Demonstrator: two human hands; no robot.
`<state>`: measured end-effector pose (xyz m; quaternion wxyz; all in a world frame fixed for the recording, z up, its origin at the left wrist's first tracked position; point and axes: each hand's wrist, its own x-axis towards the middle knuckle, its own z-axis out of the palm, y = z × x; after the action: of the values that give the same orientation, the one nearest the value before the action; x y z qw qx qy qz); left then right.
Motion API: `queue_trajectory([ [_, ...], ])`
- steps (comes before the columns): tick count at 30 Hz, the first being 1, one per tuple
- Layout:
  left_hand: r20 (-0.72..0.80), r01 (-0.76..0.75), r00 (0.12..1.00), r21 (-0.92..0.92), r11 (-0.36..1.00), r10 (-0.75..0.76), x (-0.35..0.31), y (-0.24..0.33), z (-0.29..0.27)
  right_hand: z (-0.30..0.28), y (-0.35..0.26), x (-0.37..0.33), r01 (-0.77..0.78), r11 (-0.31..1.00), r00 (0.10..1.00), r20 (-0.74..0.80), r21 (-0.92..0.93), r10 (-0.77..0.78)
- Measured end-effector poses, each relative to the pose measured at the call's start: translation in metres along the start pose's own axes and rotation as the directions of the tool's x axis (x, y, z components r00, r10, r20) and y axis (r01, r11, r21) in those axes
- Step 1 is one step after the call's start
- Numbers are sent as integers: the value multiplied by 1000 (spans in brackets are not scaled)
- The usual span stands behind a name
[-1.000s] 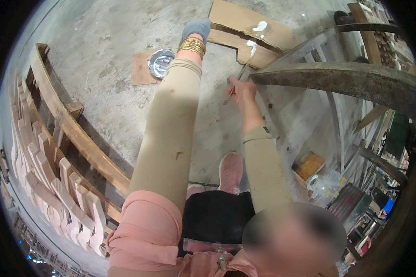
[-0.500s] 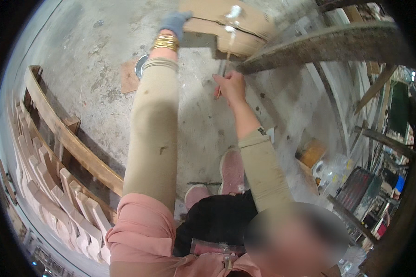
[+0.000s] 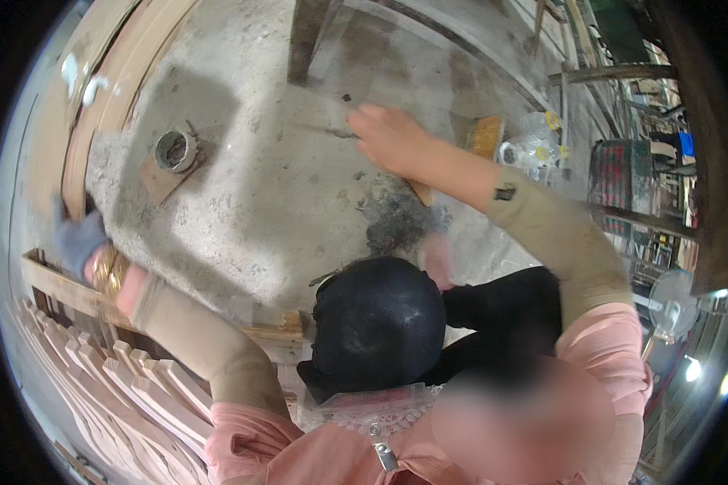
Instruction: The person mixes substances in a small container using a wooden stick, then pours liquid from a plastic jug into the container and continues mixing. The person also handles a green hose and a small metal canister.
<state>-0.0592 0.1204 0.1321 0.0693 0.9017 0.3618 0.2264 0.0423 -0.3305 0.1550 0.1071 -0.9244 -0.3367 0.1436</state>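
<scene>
At the far left, my left hand (image 3: 81,238), in a grey-blue glove, is closed on the near end of a long, pale brown panel (image 3: 117,89). Dark lines run along the panel, and white blotches mark its far part. My right hand (image 3: 390,139), bare, is held out over the concrete floor with its fingers curled together. A thin, motion-blurred stick (image 3: 328,130) juts leftward from those fingers. Between the hands, a round tin (image 3: 175,151) with a crusted grey rim sits on a small square brown board (image 3: 168,179); something thin leans at its edge.
Shaped pale wooden pieces (image 3: 121,380) stand in rows at the lower left, beside a wooden rail (image 3: 81,283). A dark wooden leg (image 3: 307,40) stands at the top. Clear plastic bottles (image 3: 538,145) lie to the right. A dark stain (image 3: 396,214) marks the floor near my knee.
My view has turned, and the panel now appears at the left instead of the top. My right hand and the stick have come away from the panel; the left hand stays on it.
</scene>
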Motion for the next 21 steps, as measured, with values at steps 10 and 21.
queue_trajectory([
  [10, 112, -156, 958, -570, 807, 264, -174, 20, -22, -30, 122, -219, -477, 854, 748, 413, -209, 519],
  [21, 365, -136, 845, -558, 818, 390, -289, 24, -4, -40, 146, -278, -850, 498, 516, 470, 174, 716],
])
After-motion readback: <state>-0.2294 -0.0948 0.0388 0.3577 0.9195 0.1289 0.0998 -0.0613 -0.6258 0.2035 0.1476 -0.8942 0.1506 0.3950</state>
